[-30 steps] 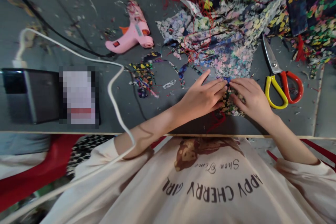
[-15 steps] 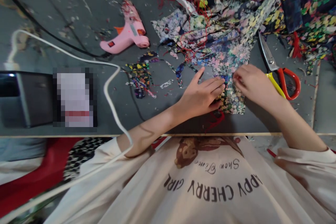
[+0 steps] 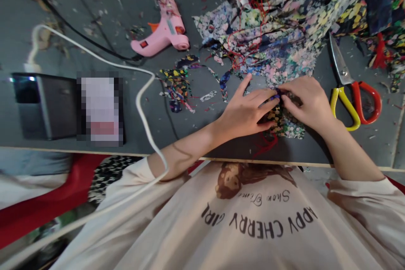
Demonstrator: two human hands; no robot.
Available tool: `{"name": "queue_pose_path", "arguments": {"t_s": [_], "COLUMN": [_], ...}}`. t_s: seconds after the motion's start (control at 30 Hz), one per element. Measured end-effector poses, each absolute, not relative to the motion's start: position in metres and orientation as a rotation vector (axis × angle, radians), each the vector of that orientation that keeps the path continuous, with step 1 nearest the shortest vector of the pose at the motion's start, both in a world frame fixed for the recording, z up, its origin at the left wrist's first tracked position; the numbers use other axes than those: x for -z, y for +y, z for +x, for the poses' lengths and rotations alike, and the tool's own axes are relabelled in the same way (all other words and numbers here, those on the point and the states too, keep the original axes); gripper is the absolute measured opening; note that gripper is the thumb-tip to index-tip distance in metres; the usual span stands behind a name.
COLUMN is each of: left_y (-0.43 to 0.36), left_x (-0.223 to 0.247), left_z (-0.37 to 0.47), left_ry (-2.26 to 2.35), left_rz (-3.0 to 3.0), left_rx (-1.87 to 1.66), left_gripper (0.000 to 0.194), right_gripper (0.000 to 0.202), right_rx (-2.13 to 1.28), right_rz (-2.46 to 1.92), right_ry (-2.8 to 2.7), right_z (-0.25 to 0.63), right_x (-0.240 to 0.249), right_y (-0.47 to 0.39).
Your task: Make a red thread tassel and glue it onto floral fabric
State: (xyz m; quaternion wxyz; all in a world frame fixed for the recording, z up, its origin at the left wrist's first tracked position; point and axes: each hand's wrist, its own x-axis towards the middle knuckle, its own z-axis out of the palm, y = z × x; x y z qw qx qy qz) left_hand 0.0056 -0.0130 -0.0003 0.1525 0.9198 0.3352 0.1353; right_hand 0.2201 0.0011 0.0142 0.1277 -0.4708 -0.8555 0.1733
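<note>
My left hand [image 3: 249, 109] lies on a small dark floral piece [image 3: 277, 119] near the table's front edge, its thumb stretched away from the other fingers. From the right, my right hand [image 3: 305, 99] pinches the top edge of that piece, thumb and index finger close to my left fingertips. Under both is a lighter floral cloth [image 3: 294, 130], which runs up into a crumpled heap of printed fabric [image 3: 284, 29]. Scissors [image 3: 348, 82] with one red and one yellow handle lie partly open to the right of my right hand.
A pink glue gun [image 3: 164, 29] lies at the upper left, with small fabric scraps [image 3: 177, 86] below it. A white cable [image 3: 141, 114] crosses the left side and my left forearm. A dark box-like device [image 3: 60, 107] and a blurred-out phone-like object [image 3: 101, 107] stand at the left.
My right hand has closed in on my left fingertips and now pinches the dark piece's top edge. The view has shifted, so the table's items appear further right.
</note>
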Motion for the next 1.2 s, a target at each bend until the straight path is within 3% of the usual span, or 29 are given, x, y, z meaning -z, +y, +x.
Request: {"name": "queue_pose_path", "arguments": {"t_s": [0.3,0.67,1.2], "left_y": [-0.013,-0.014,-0.014], "left_x": [0.0,0.0,0.003], "left_z": [0.004,0.002,0.002], "left_ry": [0.973,1.005,0.999], "left_rz": [2.522,2.602,2.557], "left_rx": [-0.402,-0.392,-0.398], "left_gripper": [0.041,0.056,0.06], "right_gripper": [0.068,0.073,0.079], "right_rx": [-0.417,-0.437,-0.513], "right_rz": [-1.348,-1.335,-1.255], "right_ry": [-2.688,-2.717,-2.671], "right_z": [0.223,0.22,0.226], "right_x": [-0.039,-0.033,-0.021], "right_y": [-0.021,-0.024,-0.027]}}
